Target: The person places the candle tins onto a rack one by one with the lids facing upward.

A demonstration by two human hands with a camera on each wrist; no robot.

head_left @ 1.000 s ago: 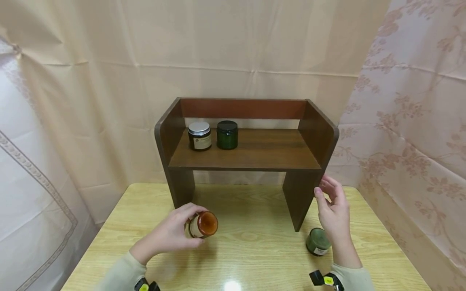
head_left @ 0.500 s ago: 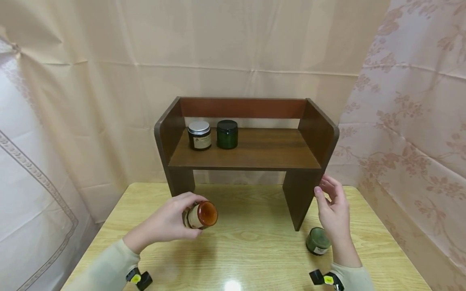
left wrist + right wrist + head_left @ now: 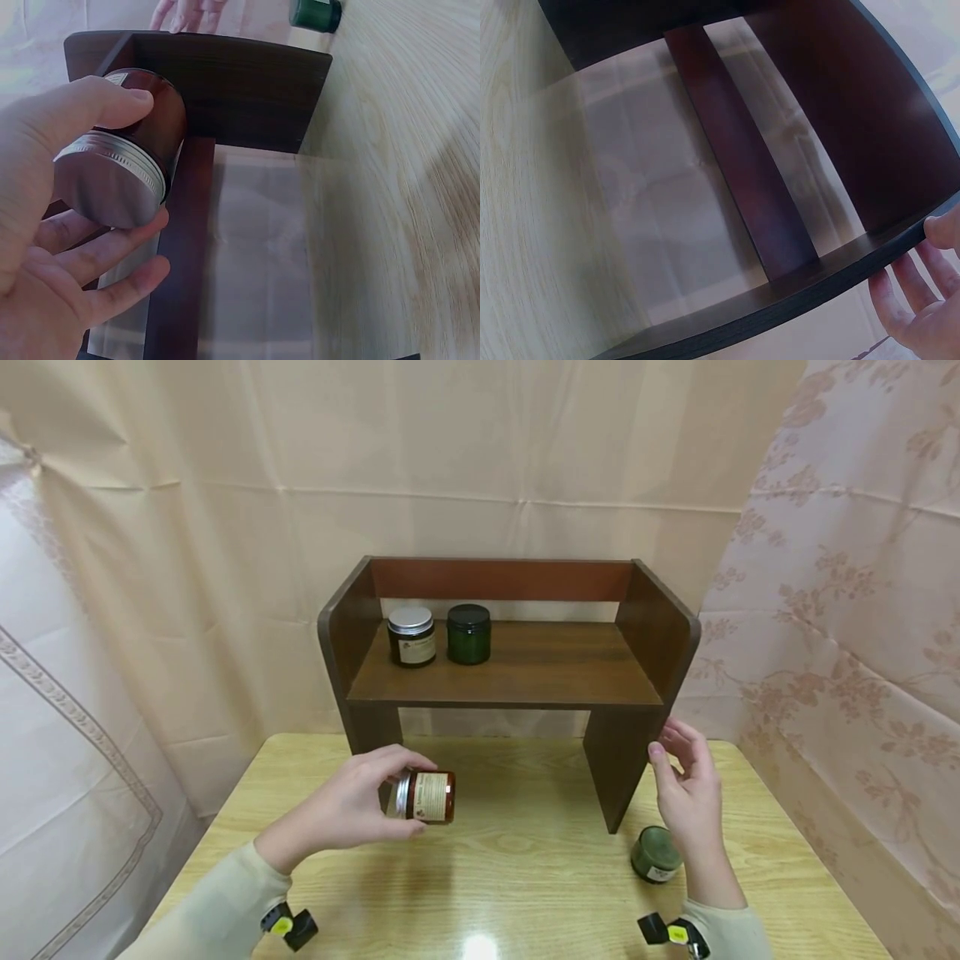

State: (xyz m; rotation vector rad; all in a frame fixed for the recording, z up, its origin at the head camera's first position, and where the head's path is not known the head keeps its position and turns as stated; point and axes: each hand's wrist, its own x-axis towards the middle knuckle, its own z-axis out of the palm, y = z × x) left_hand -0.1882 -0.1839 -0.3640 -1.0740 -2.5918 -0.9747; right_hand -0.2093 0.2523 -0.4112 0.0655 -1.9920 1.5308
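Observation:
My left hand [image 3: 348, 802] grips an amber glass jar [image 3: 432, 797] with a silver lid and pale label, held sideways above the table before the shelf's left leg. In the left wrist view, the thumb lies along the jar's side and the lid [image 3: 112, 184] faces the camera. My right hand [image 3: 690, 789] rests against the right side panel [image 3: 626, 768] of a dark brown wooden shelf [image 3: 555, 668], fingers loosely bent along its outer face and thumb at the front edge. On the shelf board stand a dark jar [image 3: 412, 639] with a silver lid and a green jar [image 3: 468, 637] with a black lid.
Another green jar [image 3: 656, 856], labelled, stands on the light wooden table [image 3: 540, 893] beside the right hand. Beige curtains [image 3: 525, 460] hang behind the shelf, and a floral cloth [image 3: 855, 635] hangs on the right.
My left hand has lifted the amber jar slightly and turned it, so its label now faces the head camera instead of its base. The right hand and the shelf stay in place.

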